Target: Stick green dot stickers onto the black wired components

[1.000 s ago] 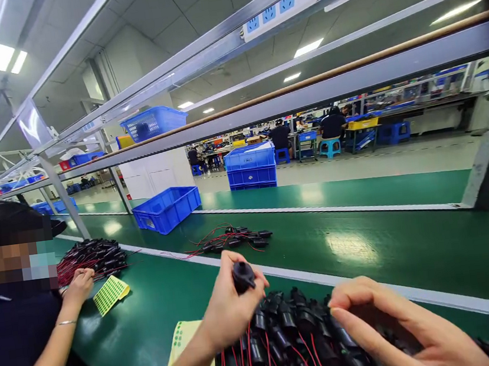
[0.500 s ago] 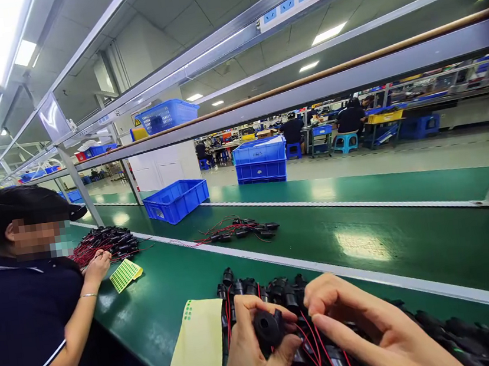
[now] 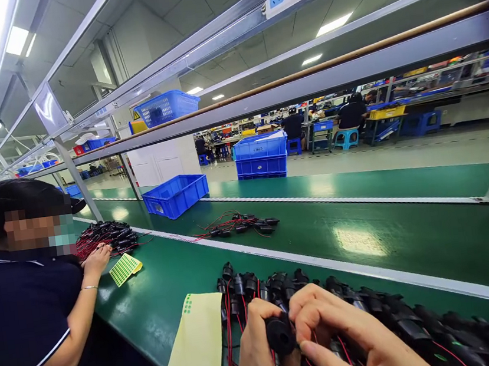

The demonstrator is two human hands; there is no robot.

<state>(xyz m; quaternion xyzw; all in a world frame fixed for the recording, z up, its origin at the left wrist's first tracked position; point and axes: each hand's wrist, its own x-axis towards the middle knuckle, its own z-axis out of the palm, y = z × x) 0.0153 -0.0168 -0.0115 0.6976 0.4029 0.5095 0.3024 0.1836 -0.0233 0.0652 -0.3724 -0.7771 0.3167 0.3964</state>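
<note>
Black plastic connector (image 3: 280,335) sits pinched in my left hand (image 3: 256,353). My right hand (image 3: 334,329) has closed in, fingertips touching it, perhaps pressing a sticker on.

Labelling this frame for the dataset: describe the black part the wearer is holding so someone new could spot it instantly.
Start at the green workbench and find the row of black wired parts along its near edge. In front of that row, the left hand and right hand meet around one round black part. It alone is lifted off the bench, its open end facing the camera.
</note>
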